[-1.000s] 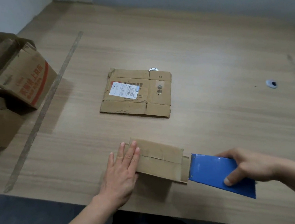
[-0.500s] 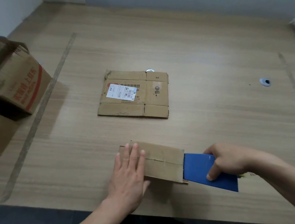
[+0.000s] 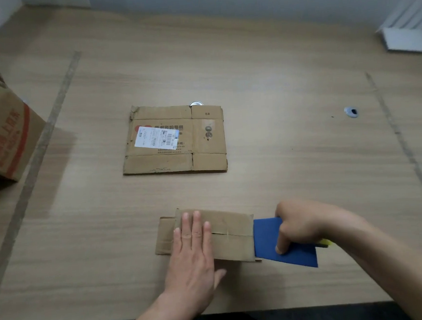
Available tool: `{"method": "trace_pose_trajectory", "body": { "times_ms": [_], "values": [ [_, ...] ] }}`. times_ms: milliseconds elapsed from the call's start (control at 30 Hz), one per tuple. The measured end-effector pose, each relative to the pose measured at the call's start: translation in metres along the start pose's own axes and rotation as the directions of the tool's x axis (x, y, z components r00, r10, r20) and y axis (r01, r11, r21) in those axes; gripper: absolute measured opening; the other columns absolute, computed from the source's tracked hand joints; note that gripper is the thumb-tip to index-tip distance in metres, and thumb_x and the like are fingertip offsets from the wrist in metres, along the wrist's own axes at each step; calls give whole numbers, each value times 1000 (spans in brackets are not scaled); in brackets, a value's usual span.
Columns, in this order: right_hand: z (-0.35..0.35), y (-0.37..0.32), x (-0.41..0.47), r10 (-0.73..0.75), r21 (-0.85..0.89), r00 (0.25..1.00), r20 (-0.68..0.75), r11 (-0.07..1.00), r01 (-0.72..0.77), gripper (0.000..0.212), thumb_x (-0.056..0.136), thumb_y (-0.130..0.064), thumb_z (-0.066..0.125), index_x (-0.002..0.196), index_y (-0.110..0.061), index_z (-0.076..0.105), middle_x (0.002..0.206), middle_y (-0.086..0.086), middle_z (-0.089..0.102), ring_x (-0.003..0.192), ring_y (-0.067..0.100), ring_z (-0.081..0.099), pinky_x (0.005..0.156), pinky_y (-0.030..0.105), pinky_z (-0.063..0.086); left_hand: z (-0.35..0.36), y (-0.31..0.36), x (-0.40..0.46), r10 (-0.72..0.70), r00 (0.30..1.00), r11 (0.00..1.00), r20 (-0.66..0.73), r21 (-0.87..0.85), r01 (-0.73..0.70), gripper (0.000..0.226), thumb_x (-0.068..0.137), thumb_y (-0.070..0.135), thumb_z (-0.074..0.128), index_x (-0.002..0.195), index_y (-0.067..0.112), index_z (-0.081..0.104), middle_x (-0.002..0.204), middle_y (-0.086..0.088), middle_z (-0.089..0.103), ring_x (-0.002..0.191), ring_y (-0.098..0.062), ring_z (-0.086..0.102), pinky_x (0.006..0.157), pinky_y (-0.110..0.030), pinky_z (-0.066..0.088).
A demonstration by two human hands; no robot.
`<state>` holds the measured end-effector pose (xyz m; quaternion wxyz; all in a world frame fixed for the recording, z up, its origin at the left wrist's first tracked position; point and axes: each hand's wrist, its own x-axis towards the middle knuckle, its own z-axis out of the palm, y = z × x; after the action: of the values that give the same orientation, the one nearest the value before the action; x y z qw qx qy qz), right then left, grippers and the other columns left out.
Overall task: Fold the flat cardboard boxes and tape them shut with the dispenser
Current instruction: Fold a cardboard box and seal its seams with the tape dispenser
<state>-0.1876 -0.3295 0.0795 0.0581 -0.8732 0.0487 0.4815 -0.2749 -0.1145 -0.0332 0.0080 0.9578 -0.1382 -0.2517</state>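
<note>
Head view: a small folded cardboard box [image 3: 226, 234] is seen near the front edge of the wooden table [image 3: 293, 166]; it is pressed flat by the left hand [image 3: 193, 252], whose fingers are laid straight and close together across the box's left part; the seam between its two top flaps is seen running rightward from under the fingers. A blue tape dispenser [image 3: 282, 245] is gripped by the right hand [image 3: 303, 224], fingers curled over its top and thumb pressed on its blue face; its front edge is set against the box's right end. A flat cardboard box [image 3: 175, 140] bearing a white label is laid farther back at mid-table, well apart; an open carton [image 3: 3, 135] is seen at the left edge.
</note>
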Motion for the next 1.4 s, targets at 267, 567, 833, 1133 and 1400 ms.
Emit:
{"method": "trace_pose_trajectory", "body": {
  "times_ms": [267,567,833,1133,1400],
  "values": [
    [45,-24,10,-3,-38,999,-34,999,1,24,74,-30,81,81,-23,59,88,0,70,75,16,68,57,28,54,-2,15,5,36,999,999,2,41,-36,91,98,60,35,150,22,-29,142,-22,-51,127,-52,-47,107,-73,-16],
    [47,-7,8,36,10,998,-55,999,-35,32,75,-30,82,95,-22,59,93,-2,67,84,15,66,73,30,59,-24,24,12,85,996,994,30,65,-87,91,95,39,52,145,51,-22,153,-17,-41,132,-59,-35,101,-81,-4],
    [-4,81,-52,55,431,987,-153,902,17,33,69,-22,90,95,-13,72,80,6,76,72,19,73,62,30,54,-50,-12,32,67,989,995,-134,78,-57,93,75,63,67,148,39,14,136,-15,33,117,-36,38,93,-46,38],
    [-33,43,-83,-221,568,956,-195,769,293,56,48,-36,85,97,-10,75,89,13,76,75,25,70,65,35,50,-35,12,19,-171,804,748,-569,-607,-271,33,92,43,46,101,20,68,100,0,54,89,-19,56,74,-31,48],
    [-38,2,-81,-445,585,880,-164,674,450,61,53,-35,88,110,-16,76,104,17,75,91,31,72,81,41,53,-75,4,15,371,902,-608,222,-676,417,60,96,58,41,125,11,65,113,-15,69,87,-26,69,73,-38,57]
  ]
}}
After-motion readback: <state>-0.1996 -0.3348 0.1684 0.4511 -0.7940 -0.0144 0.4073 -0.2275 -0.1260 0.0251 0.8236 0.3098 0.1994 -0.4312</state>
